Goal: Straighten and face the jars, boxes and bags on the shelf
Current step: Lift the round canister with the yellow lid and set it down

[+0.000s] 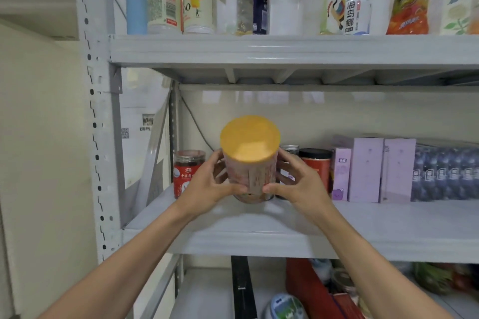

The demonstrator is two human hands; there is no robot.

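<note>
Two hands grip one jar: left hand (207, 183) & right hand (295, 183) clasp the orange-lidded jar (250, 160). It tilts on the mid shelf (388, 225), red jar (187, 172) beside.

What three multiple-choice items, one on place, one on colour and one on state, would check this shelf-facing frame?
1. Where does the red-labelled jar stand relative to the held jar?
A. to its left, on the middle shelf
B. on the top shelf
C. right of the lilac boxes

2. What colour is the held jar's lid?
A. black
B. orange-yellow
C. blue

3. How is the held jar being handled?
A. lying untouched on its side
B. gripped by one hand only
C. gripped by both hands, tilted toward the camera

Answers:
1. A: it sits at the left end of the middle shelf.
2. B: the round top shows plainly orange-yellow.
3. C: the left hand and right hand clasp its sides, and the lid faces the camera.
</note>
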